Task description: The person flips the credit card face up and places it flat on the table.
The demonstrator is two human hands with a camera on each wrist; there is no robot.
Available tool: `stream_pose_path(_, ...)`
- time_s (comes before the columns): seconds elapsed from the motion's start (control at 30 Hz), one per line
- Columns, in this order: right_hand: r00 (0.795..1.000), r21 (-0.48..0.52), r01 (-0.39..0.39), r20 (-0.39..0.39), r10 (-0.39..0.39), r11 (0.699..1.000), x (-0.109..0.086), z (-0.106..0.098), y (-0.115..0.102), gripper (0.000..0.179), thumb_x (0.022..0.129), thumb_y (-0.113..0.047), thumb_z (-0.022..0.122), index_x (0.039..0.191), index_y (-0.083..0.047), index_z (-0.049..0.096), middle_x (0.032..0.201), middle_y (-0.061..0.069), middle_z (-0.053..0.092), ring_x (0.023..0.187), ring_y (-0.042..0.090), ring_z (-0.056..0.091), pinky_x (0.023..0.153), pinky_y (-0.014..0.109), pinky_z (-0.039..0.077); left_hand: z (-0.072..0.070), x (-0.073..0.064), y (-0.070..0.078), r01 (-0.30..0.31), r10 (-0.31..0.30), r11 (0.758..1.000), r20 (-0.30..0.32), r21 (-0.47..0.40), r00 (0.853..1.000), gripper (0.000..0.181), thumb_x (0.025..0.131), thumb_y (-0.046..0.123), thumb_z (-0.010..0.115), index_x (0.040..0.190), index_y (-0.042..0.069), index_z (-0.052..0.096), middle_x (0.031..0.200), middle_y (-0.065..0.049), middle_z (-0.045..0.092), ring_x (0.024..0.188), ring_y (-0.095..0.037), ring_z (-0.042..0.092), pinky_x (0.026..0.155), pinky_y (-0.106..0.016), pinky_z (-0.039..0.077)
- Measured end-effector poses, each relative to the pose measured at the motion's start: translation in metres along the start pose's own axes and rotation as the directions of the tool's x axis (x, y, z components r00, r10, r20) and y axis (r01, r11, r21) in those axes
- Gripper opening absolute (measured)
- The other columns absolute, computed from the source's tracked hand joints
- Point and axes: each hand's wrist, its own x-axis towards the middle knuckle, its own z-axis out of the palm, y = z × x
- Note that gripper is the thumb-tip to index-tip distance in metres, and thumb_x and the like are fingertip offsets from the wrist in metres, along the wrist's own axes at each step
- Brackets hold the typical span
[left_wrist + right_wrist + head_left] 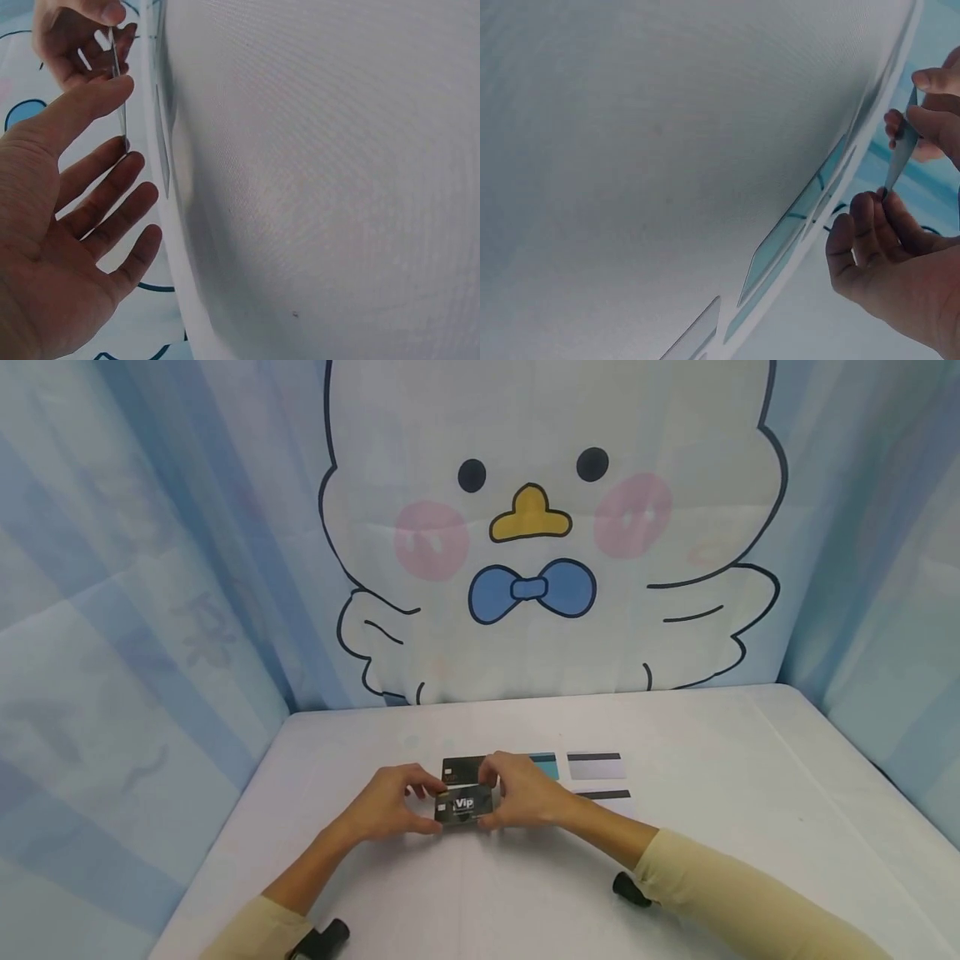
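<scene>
A dark card with "Vip" lettering point(463, 805) is held between both hands at the middle of the table. My left hand point(392, 802) pinches its left side between thumb and fingers. On its right side, my right hand point(522, 791) pinches it the same way. Both wrist views catch the card point(902, 156) nearly edge-on, raised off the tabletop. Just behind it lies another black card point(459, 770), partly covered by the right hand. A teal-and-dark card point(546, 766) is also half hidden behind that hand.
Two pale lilac cards with dark stripes, a rear one point(596, 767) and a front one point(611, 802), lie right of the right hand, the front one partly behind the forearm. White cloth covers the table point(720, 760). A curtain with a cartoon bird point(532, 652) hangs behind.
</scene>
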Motion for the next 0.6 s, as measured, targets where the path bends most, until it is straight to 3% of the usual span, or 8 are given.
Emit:
stream_pose_path(0.23, 1.000, -0.036, -0.009, 0.005, 0.009, 0.999, 0.0018, 0.0026, 0.0008, 0.046, 0.071, -0.023, 0.089, 0.111, -0.009, 0.069, 0.098, -0.001, 0.065, 0.076, 0.011, 0.055, 0.066, 0.027, 0.048, 0.0008, 0.0041, -0.0030, 0.002, -0.003, 0.999, 0.023, 0.038, 1.000, 0.047, 0.072, 0.026, 0.096, 0.116, 0.018, 0.078, 0.103, 0.011, 0.070, 0.098, -0.016, 0.061, 0.085, -0.035, 0.049)
stream_pose_path(0.6, 0.999, -0.118, -0.043, 0.001, 0.044, 0.992, 0.0024, 0.0062, 0.0023, 0.050, 0.072, -0.029, 0.090, 0.114, -0.009, 0.073, 0.103, 0.000, 0.066, 0.096, 0.015, 0.059, 0.087, 0.034, 0.052, 0.0031, 0.0090, -0.0007, 0.040, -0.043, 0.998, 0.046, 0.052, 0.998, 0.046, 0.073, 0.024, 0.095, 0.116, 0.017, 0.078, 0.107, 0.008, 0.069, 0.101, -0.017, 0.060, 0.083, -0.032, 0.048)
